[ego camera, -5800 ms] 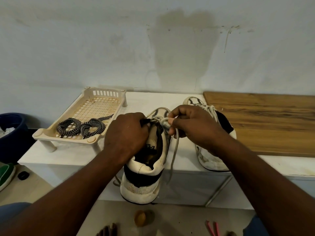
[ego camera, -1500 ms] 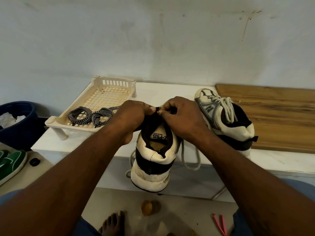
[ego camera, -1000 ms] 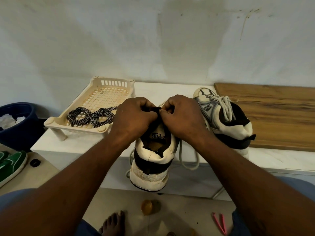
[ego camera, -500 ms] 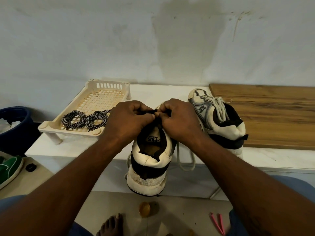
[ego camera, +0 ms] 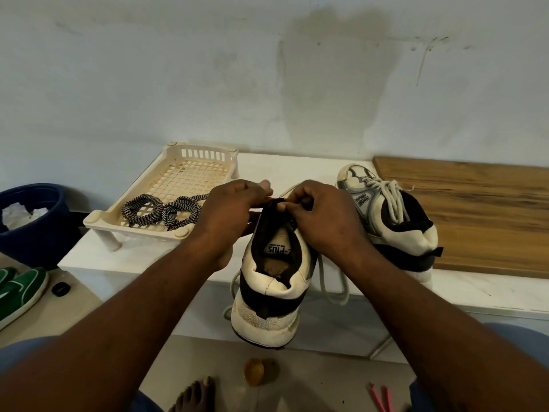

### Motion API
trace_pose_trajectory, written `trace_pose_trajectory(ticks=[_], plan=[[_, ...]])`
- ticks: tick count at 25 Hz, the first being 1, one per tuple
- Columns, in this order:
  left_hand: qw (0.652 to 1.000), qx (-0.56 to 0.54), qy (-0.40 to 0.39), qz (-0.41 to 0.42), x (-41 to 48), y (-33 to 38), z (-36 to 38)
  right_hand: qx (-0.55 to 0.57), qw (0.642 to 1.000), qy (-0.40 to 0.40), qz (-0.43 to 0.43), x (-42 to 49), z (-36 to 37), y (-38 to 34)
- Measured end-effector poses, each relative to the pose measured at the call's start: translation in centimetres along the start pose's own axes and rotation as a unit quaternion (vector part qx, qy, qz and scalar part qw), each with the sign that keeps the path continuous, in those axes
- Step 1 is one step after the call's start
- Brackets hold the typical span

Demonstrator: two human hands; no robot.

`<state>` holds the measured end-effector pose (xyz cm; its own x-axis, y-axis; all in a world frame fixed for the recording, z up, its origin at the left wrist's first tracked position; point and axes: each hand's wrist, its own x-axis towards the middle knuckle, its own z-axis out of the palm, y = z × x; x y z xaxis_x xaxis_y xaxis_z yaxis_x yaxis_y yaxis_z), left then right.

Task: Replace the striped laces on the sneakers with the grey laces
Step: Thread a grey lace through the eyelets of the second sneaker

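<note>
A white and black sneaker (ego camera: 271, 295) hangs heel-first over the front edge of the white bench (ego camera: 154, 248). My left hand (ego camera: 230, 215) grips its left side at the tongue. My right hand (ego camera: 320, 221) pinches the top of the tongue, where a grey lace (ego camera: 335, 289) runs out and loops down on the right. What the fingers hold under the tongue is hidden. The second sneaker (ego camera: 389, 221), laced in grey, stands to the right. Two black-and-white striped laces (ego camera: 160, 211) lie coiled in the cream basket tray (ego camera: 139, 230).
A wooden board (ego camera: 475, 209) lies at the right of the bench. A dark blue bin (ego camera: 32, 221) and green shoes (ego camera: 20, 289) are at the left on the floor. A bare foot (ego camera: 196, 395), a round amber object (ego camera: 254, 371) and pink sticks (ego camera: 381, 398) are below.
Both hands have stayed together at the sneaker's tongue, with small finger movements. Compared with several seconds ago, the right hand has moved from the lace to the tongue's top.
</note>
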<state>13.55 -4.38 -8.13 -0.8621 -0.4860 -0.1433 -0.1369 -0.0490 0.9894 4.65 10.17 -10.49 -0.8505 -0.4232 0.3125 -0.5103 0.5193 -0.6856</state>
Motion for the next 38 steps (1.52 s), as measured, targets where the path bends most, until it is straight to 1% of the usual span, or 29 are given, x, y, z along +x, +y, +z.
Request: trace_pose_trajectory(ticks=[2, 6, 8, 11, 13, 15, 17, 18, 19, 20, 22, 23, 25, 26, 27, 28, 29, 30, 31, 32, 33, 34, 35, 36, 37, 38], plan=[[1.000, 0.016, 0.022, 0.002, 0.2, 0.0, 0.2, 0.019, 1.000, 0.015, 0.007, 0.1, 0.1, -0.1], [0.998, 0.015, -0.004, -0.058, 0.7, 0.3, 0.2, 0.046, 0.999, 0.000, -0.012, 0.0, -0.1, -0.3], [0.997, 0.025, -0.011, -0.066, 0.9, 0.3, 0.2, 0.055, 0.998, -0.003, -0.009, 0.0, -0.2, -0.2], [0.993, 0.114, 0.021, -0.015, 1.4, -0.2, 0.9, 0.056, 0.998, -0.013, -0.017, -0.1, -0.4, -0.3], [0.987, 0.153, 0.057, 0.003, 1.4, -0.4, 1.4, 0.044, 0.998, 0.006, -0.045, -0.5, -0.6, -1.1], [0.986, 0.145, 0.080, 0.012, 1.4, 0.1, 1.3, -0.032, 0.996, 0.014, -0.086, -1.2, -0.9, -1.9], [0.989, 0.110, 0.088, 0.044, 1.0, 0.7, 0.9, -0.130, 0.986, -0.031, -0.102, -1.9, -1.0, -2.4], [0.988, 0.106, 0.088, 0.071, 0.8, 1.0, 0.8, -0.149, 0.983, -0.051, -0.092, -2.1, -1.1, -2.5], [0.987, 0.098, 0.081, 0.097, 0.6, 1.1, 0.8, -0.152, 0.984, -0.055, -0.078, -2.2, -1.1, -2.4], [0.988, 0.073, 0.067, 0.116, 0.3, 1.3, 0.9, -0.158, 0.984, -0.040, -0.069, -2.2, -1.2, -2.3], [0.990, -0.035, 0.040, 0.134, -0.2, 2.1, 0.8, -0.198, 0.978, 0.009, -0.067, -1.9, -1.5, -2.0], [0.983, -0.111, 0.035, 0.144, -0.3, 2.8, 0.4, -0.216, 0.974, 0.028, -0.066, -1.7, -1.7, -1.8], [0.958, -0.248, 0.015, 0.143, -0.5, 4.2, -1.2, -0.221, 0.972, 0.055, -0.053, -1.2, -2.1, -1.2], [0.954, -0.268, 0.011, 0.131, -0.5, 4.8, -2.0, -0.214, 0.974, 0.058, -0.044, -0.9, -2.2, -1.0], [0.968, -0.219, 0.025, 0.118, -0.6, 5.0, -2.7, -0.209, 0.976, 0.056, -0.038, -0.8, -2.2, -0.8], [0.989, -0.082, 0.056, 0.112, -0.6, 4.9, -3.0, -0.205, 0.977, 0.051, -0.035, -0.7, -2.1, -0.7], [0.983, 0.112, 0.089, 0.117, -0.4, 4.5, -3.0, -0.204, 0.977, 0.047, -0.035, -0.6, -2.0, -0.6], [0.946, 0.285, 0.089, 0.126, -0.3, 4.0, -2.6, -0.205, 0.977, 0.044, -0.035, -0.6, -1.9, -0.7], [0.905, 0.401, 0.056, 0.130, -0.4, 3.3, -2.0, -0.209, 0.976, 0.040, -0.032, -0.6, -1.9, -0.7], [0.877, 0.466, 0.015, 0.118, -0.5, 2.9, -1.3, -0.214, 0.976, 0.032, -0.025, -0.6, -1.9, -0.7], [0.865, 0.490, -0.013, 0.103, -0.4, 2.4, -1.0, -0.220, 0.975, 0.022, -0.015, -0.5, -1.9, -0.7], [0.859, 0.503, -0.013, 0.098, -0.4, 2.3, -0.8, -0.226, 0.974, 0.012, -0.004, -0.5, -1.9, -0.7], [0.857, 0.503, 0.002, 0.112, -0.2, 2.2, -1.0, -0.233, 0.973, 0.007, 0.002, -0.4, -1.8, -0.7], [0.865, 0.485, 0.017, 0.127, -0.1, 2.2, -1.1, -0.240, 0.971, 0.006, 0.004, -0.4, -1.7, -0.6], [0.894, 0.427, 0.017, 0.137, -0.1, 2.3, -1.3, -0.248, 0.969, 0.009, 0.003, -0.3, -1.6, -0.7], [0.936, 0.321, -0.007, 0.146, -0.4, 2.6, -1.3, -0.254, 0.967, 0.012, 0.003, -0.3, -1.5, -0.6]])
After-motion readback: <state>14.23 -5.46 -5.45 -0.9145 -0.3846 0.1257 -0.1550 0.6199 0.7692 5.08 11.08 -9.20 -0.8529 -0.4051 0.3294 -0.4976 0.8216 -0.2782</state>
